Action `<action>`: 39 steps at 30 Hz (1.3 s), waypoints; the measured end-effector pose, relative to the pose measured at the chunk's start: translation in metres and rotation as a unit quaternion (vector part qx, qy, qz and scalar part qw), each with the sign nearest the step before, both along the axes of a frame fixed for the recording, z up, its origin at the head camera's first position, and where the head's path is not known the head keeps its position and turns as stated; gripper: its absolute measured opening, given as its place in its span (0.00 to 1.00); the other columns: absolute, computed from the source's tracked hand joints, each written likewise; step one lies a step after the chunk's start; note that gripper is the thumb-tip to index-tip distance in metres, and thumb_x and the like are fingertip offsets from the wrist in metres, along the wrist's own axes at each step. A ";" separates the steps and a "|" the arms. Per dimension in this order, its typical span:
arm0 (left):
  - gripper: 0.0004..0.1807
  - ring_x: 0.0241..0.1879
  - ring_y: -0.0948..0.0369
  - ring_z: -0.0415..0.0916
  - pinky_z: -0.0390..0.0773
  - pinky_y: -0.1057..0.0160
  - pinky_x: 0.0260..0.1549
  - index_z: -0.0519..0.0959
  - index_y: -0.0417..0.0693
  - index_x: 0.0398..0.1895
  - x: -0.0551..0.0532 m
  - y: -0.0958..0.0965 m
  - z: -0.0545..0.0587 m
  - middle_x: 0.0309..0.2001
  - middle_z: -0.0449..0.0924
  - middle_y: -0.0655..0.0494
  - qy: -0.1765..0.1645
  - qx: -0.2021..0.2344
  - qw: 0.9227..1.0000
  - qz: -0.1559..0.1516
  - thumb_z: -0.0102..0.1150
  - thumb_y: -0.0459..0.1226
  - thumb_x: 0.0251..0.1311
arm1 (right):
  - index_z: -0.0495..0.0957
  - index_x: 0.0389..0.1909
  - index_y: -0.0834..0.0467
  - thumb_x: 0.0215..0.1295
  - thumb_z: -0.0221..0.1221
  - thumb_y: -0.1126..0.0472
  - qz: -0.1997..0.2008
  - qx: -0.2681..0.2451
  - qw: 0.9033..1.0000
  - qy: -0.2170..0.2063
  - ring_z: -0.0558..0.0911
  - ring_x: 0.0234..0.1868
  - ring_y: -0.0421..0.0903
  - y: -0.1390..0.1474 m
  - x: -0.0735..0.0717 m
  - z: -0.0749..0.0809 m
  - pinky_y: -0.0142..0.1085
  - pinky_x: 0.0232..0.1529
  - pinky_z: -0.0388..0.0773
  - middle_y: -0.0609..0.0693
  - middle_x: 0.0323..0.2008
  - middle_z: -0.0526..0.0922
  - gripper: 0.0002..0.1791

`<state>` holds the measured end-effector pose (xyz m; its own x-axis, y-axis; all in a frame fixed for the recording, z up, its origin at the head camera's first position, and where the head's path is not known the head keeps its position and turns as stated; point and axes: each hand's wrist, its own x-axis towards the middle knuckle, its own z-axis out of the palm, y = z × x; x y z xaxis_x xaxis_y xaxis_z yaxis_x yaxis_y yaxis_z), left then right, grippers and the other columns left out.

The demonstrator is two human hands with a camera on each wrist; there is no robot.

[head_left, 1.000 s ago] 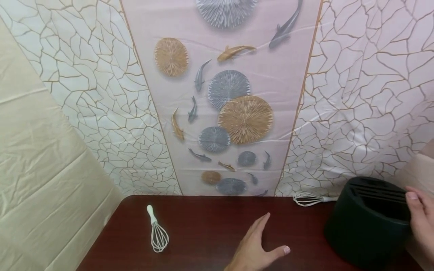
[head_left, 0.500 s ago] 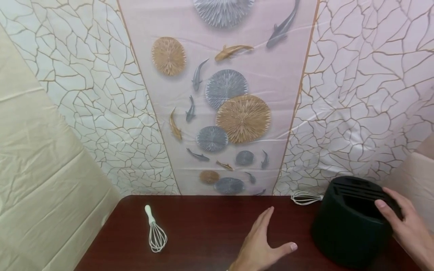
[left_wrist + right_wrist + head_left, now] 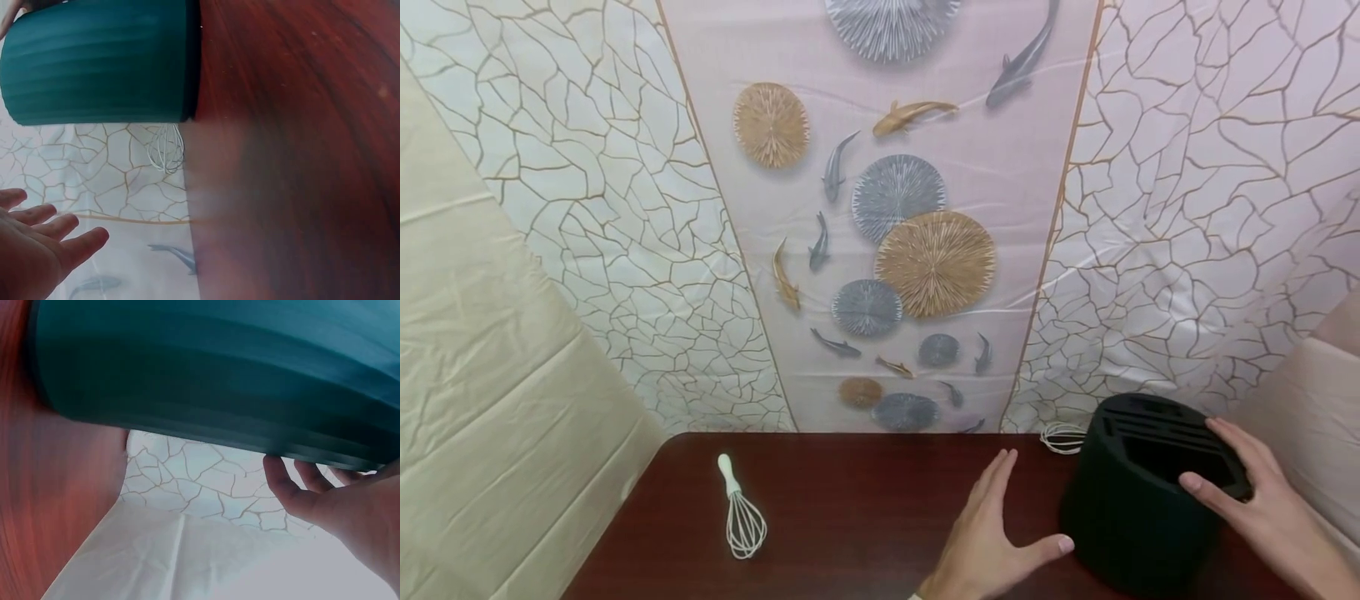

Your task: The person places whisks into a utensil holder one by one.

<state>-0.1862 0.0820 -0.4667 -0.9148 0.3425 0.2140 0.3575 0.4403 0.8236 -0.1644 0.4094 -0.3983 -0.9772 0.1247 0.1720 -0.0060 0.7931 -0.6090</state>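
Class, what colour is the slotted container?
The container is dark green, clearest in the left wrist view.

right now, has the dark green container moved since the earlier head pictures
Yes, leftward in the head view: the dark green container now covers more of the whisk behind it.

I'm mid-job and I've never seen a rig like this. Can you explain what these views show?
There's no machine here, just a person's two bare hands. The head camera looks forward and down; the other two views come from a camera on each wrist, so the table looks turned sideways there.

On the dark red table, a white whisk lies to the left. To the right is a dark green holder with a slotted top; a second whisk shows partly behind it.

The right hand grips the holder near its top. The left hand is spread, holding nothing; I can't tell whether its thumb touches the holder.
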 end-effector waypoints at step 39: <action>0.55 0.78 0.62 0.58 0.71 0.39 0.68 0.46 0.88 0.81 -0.010 0.017 0.032 0.80 0.54 0.75 -0.041 0.104 0.993 -0.030 0.73 0.64 0.57 | 0.32 0.87 0.42 0.69 0.62 0.76 0.143 -0.179 0.960 0.158 0.59 0.63 0.21 -0.062 0.001 -0.065 0.17 0.50 0.70 0.32 0.77 0.45 0.61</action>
<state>-0.1962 0.0989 -0.4343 -0.9112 0.3539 0.2110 0.3059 0.2378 0.9219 -0.1633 0.3475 -0.4636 -0.8862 -0.0336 0.4621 -0.4218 0.4711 -0.7747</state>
